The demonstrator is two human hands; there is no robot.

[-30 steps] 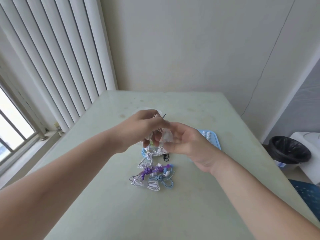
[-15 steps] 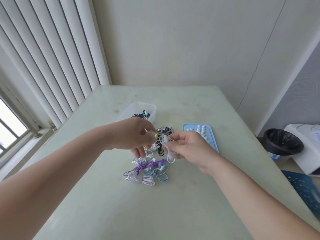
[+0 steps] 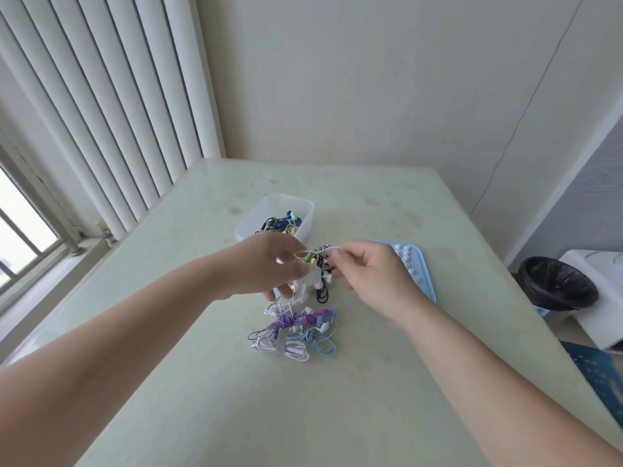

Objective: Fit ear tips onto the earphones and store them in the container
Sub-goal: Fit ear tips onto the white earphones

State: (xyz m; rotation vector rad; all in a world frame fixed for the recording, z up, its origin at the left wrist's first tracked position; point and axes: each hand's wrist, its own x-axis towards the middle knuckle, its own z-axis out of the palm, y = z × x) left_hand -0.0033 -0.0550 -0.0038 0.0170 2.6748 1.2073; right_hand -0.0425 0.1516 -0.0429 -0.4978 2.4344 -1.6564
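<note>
Two hands: left hand (image 3: 269, 266), right hand (image 3: 367, 274) each pinch white corded earphone (image 3: 318, 253)
Why: likely steadying it for tip-fitting

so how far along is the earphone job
Done: some dark earphones lie in the clear container. In hand: the left hand and right hand pinch a white earphone set between them. Left: a pile of coiled earphones lies on the table, and ear tips sit on the blue tray.
</note>
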